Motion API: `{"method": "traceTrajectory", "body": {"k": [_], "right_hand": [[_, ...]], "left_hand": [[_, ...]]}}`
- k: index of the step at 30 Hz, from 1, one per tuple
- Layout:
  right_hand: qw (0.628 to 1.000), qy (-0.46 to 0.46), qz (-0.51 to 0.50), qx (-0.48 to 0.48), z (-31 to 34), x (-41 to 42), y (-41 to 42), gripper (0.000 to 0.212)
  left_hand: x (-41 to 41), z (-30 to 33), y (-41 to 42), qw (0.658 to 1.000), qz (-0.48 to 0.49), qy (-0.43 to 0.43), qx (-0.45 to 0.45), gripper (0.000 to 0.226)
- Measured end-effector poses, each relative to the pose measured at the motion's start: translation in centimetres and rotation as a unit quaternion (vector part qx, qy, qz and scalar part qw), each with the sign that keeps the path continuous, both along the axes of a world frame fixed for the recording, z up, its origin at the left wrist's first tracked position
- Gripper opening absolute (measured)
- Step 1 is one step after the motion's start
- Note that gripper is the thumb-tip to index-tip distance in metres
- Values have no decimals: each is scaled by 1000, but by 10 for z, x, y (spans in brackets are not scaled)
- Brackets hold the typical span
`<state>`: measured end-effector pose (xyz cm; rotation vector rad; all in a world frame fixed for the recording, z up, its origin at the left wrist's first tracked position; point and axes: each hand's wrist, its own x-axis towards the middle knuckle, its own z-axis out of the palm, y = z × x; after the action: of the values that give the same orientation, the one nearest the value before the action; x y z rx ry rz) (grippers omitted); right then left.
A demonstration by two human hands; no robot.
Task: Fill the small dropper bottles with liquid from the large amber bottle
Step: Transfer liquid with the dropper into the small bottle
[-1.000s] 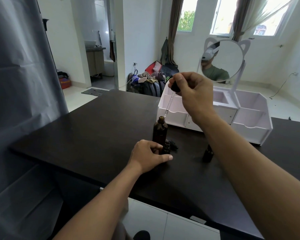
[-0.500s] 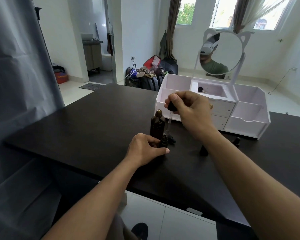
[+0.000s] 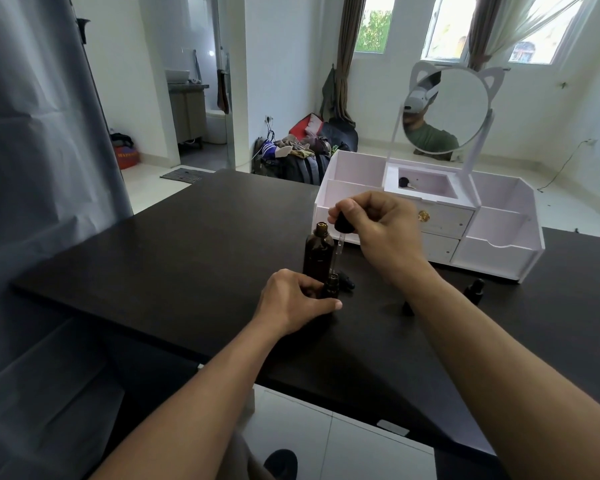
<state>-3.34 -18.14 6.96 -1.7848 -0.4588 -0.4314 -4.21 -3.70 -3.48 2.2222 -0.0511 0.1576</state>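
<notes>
From the head view, the large amber bottle (image 3: pixel 318 251) stands uncapped near the middle of the dark table (image 3: pixel 174 258). At its five o'clock the left hand (image 3: pixel 293 303) grips a small dropper bottle (image 3: pixel 330 288), while the right hand (image 3: pixel 378 230) pinches the bulb of a dropper (image 3: pixel 341 237), tip at that bottle's mouth. Filling looks underway. Another capped small bottle (image 3: pixel 474 291) waits at three o'clock; whether it holds liquid I cannot tell.

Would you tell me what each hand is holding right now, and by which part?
The right hand pinches the dropper by its black bulb; the left hand grips the small dropper bottle around its body.
</notes>
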Motion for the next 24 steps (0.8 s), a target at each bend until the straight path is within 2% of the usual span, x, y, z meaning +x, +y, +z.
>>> {"method": "traceTrajectory", "body": {"k": [11, 18, 24], "right_hand": [[1000, -7, 19, -3, 6, 1, -1, 20], [997, -30, -15, 69, 34, 9, 0, 14], [995, -56, -47, 71, 50, 23, 8, 10]], "left_hand": [[1, 0, 0, 1000, -3, -5, 0, 45], [5, -6, 2, 1000, -10, -12, -3, 50], [5, -7, 1, 1000, -7, -11, -2, 49]]}}
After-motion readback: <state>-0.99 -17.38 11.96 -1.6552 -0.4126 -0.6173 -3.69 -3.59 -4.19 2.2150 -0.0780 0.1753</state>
